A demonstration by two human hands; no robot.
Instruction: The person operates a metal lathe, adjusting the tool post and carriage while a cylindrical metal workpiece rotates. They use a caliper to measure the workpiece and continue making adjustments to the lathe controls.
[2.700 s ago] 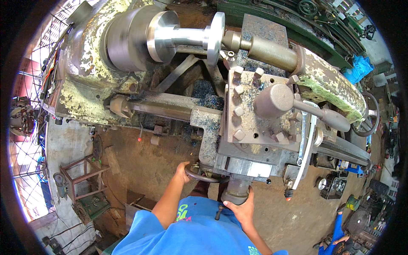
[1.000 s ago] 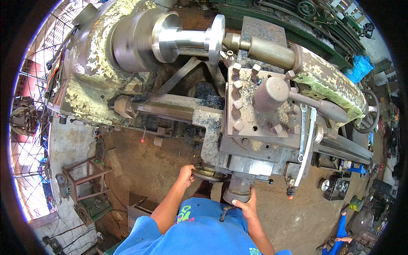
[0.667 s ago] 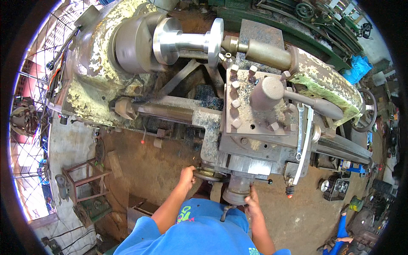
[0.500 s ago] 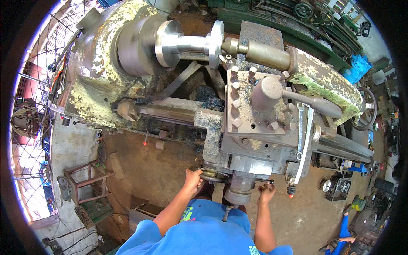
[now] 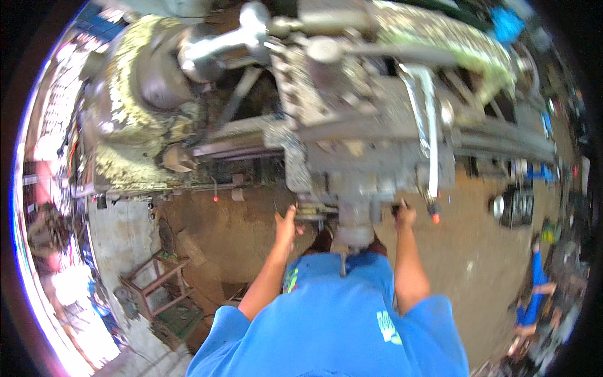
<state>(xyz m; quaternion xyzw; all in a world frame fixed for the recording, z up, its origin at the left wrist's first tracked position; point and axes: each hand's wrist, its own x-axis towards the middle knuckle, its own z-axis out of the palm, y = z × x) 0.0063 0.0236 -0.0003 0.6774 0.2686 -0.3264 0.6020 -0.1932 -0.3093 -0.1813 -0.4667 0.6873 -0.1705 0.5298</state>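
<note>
I stand at a metal lathe, its chuck (image 5: 160,72) on the left gripping a shiny flanged workpiece (image 5: 223,47). My left hand (image 5: 286,229) is closed at the left rim of a carriage handwheel (image 5: 317,211), its fingers partly blurred. To the right, my right hand (image 5: 406,217) wraps around a short dark-knobbed lever (image 5: 400,205). Between my hands juts the round cross-slide dial (image 5: 353,235), with a small crank handle (image 5: 343,262) in front of my shirt. Beyond it sits the tool post (image 5: 325,72), blurred, with square-headed bolts and a long clamping handle.
A spanner (image 5: 416,107) and a white strip (image 5: 433,151) lie on the carriage, near a red-tipped lever (image 5: 435,217). At the lower left stands a metal frame stand (image 5: 166,286). A person in blue (image 5: 537,283) is at the far right, near a dark crate (image 5: 518,204).
My view has shifted and blurred; the lathe now appears higher and further left. Both hands stay at the same controls, and more of my shirt shows.
</note>
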